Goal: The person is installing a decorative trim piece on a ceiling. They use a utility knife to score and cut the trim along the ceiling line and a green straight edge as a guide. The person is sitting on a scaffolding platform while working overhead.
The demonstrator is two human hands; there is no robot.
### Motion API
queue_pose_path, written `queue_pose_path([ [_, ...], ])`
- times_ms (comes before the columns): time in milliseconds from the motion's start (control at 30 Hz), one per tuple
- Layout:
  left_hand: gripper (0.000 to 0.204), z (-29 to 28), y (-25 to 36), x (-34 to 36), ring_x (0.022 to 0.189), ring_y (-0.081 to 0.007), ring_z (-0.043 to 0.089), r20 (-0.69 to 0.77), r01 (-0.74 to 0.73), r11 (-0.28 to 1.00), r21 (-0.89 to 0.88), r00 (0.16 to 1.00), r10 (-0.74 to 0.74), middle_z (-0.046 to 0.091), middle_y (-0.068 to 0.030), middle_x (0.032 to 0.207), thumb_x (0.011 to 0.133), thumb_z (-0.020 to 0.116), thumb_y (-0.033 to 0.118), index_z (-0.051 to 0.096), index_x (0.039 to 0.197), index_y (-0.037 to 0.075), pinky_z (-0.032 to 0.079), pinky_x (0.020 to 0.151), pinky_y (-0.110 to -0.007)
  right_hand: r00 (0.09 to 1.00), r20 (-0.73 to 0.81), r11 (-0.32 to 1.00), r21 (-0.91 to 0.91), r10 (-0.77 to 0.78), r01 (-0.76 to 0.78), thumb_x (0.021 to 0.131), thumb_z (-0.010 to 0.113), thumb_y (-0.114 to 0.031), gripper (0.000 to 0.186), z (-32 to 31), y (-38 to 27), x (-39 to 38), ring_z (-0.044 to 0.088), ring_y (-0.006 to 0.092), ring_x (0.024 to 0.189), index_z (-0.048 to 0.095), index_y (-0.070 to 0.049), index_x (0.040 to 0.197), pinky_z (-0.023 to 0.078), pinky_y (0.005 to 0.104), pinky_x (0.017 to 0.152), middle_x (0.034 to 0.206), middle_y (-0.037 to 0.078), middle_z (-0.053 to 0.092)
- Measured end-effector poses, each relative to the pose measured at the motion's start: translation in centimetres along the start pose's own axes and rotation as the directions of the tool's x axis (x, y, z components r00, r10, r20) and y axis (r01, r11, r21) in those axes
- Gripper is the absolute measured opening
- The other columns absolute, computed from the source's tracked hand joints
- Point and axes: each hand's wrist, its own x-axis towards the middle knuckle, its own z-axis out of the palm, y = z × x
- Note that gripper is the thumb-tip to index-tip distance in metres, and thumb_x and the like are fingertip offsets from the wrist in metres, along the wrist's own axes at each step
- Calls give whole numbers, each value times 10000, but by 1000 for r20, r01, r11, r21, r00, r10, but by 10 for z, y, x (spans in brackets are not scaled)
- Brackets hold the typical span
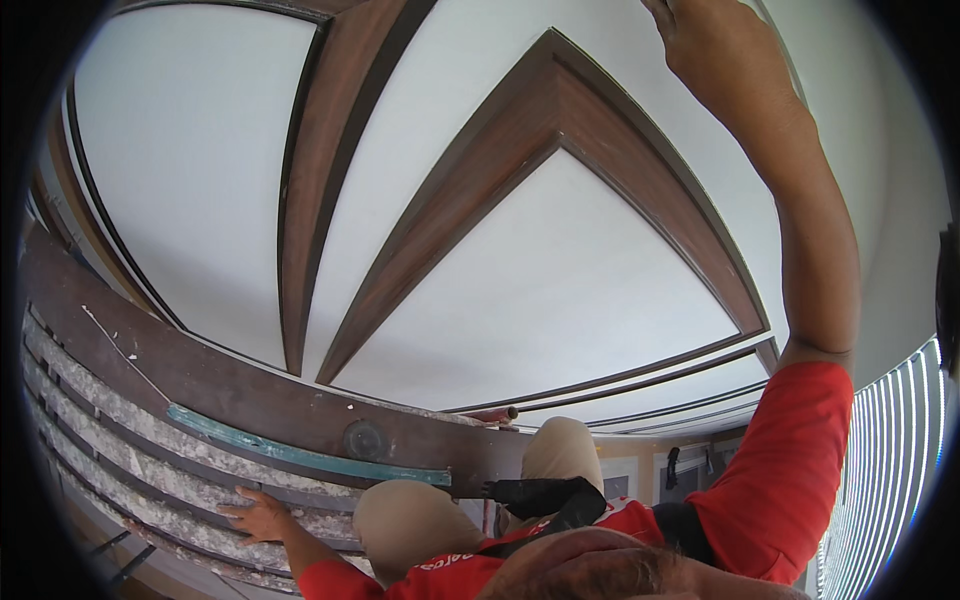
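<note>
My right arm reaches up past a white panelled surface with dark brown wooden trim [560, 95]. At the upper edge, my right hand [715, 40] is closed around something thin and greyish, mostly cut off by the frame, so its kind is not clear. My left hand [262, 513] lies at the lower left on a slatted platform [200, 480] spattered with pale residue. Its fingers are spread on the slats, with nothing in them.
Along the platform runs a dark brown board [260, 390]. A teal strip [300, 446] and a dark round disc [366, 440] lie there. My bent knees [405, 520] are close by. Bright window blinds [885, 460] stand at the right, with wall openings below.
</note>
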Motion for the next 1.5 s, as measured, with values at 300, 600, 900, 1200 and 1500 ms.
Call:
queue_pose_path([
  [300, 943, -12, 1, -2, 1397, -372, 484, 1, 8, 1000, -24, 1000, -8, 499, -228, 1477, 978, 176, 795, 211, 1643, 127, 152, 1233, -637, 998, -51, 999, 35, 34, -32, 1050, 542, -198, 407, 8, 2, -14, 674, 325, 682, 524, -13, 1413, 532, 452, 650, 772, 195, 695],
  [600, 952, -4, 1, -1, 1397, -386, 478, -13, -4, 999, -49, 1000, 3, 485, -225, 1486, 971, 197, 809, 206, 1645, 136, 155, 1226, -643, 996, 32, 996, 9, 83, -83, 1044, 550, -192, 420, 20, 24, -17, 683, 361, 692, 514, -3, 1417, 531, 470, 660, 778, 206, 703],
  [900, 965, 21, -4, 4, 1278, -401, 565, -179, -19, 997, -81, 984, 4, 563, -224, 1351, 960, 224, 819, 244, 1635, 130, 164, 1215, -653, 991, -116, 995, -76, 60, -69, 1058, 567, -262, 399, 51, 50, -45, 697, 342, 703, 537, -115, 1428, 558, 455, 676, 803, 181, 709],
  [1200, 977, -12, 1, -4, 1330, -391, 535, -14, -6, 998, -68, 1000, 5, 526, -249, 1413, 953, 190, 832, 225, 1641, 139, 152, 1222, -645, 993, -119, 994, -103, 20, -32, 1053, 571, -251, 425, 65, 72, -59, 671, 325, 631, 497, -135, 1455, 538, 451, 621, 736, 170, 692],
  [1500, 964, -1, -3, 0, 1338, -386, 535, -73, -29, 998, -53, 997, 25, 508, -233, 1445, 958, 185, 827, 204, 1646, 152, 171, 1215, -657, 993, 48, 978, -182, 112, -102, 1042, 564, -203, 357, 49, 84, -94, 677, 340, 647, 538, -91, 1380, 531, 469, 612, 741, 164, 693],
])
